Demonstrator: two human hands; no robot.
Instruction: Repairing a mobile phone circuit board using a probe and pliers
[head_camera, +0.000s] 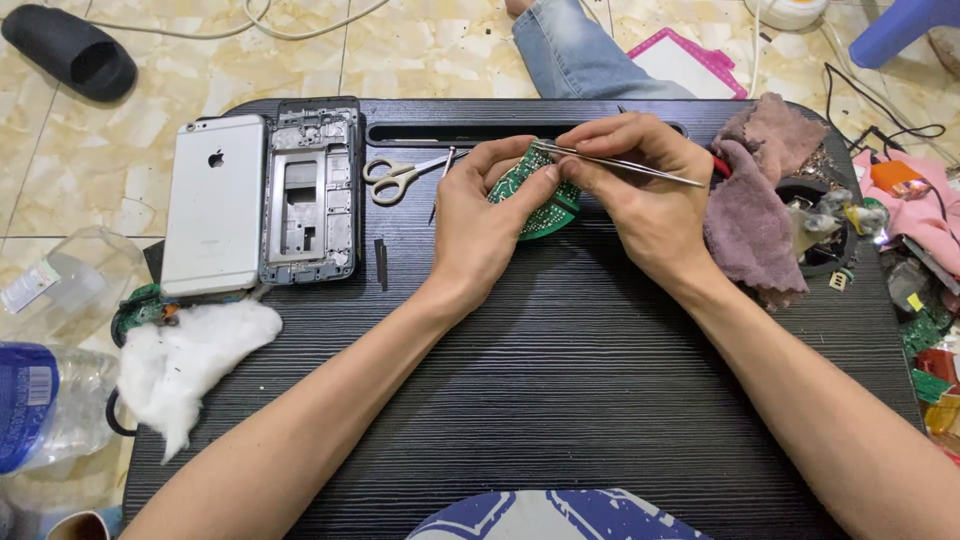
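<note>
Two hands: left hand (480, 215) grips one green circuit board (535, 195), right hand (640, 190) pinches one tweezers (640, 168).

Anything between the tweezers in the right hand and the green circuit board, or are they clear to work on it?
Nothing visible blocks them. The right hand holds the tweezers with the tips right at the green circuit board, which the left hand grips from the other side. The scissors lie apart, to the left.

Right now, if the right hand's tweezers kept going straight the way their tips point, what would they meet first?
The right hand aims the tweezers leftward; their tips sit at the green circuit board held by the left hand. First contact is probably the board or the left thumb; depth is unclear.
</note>
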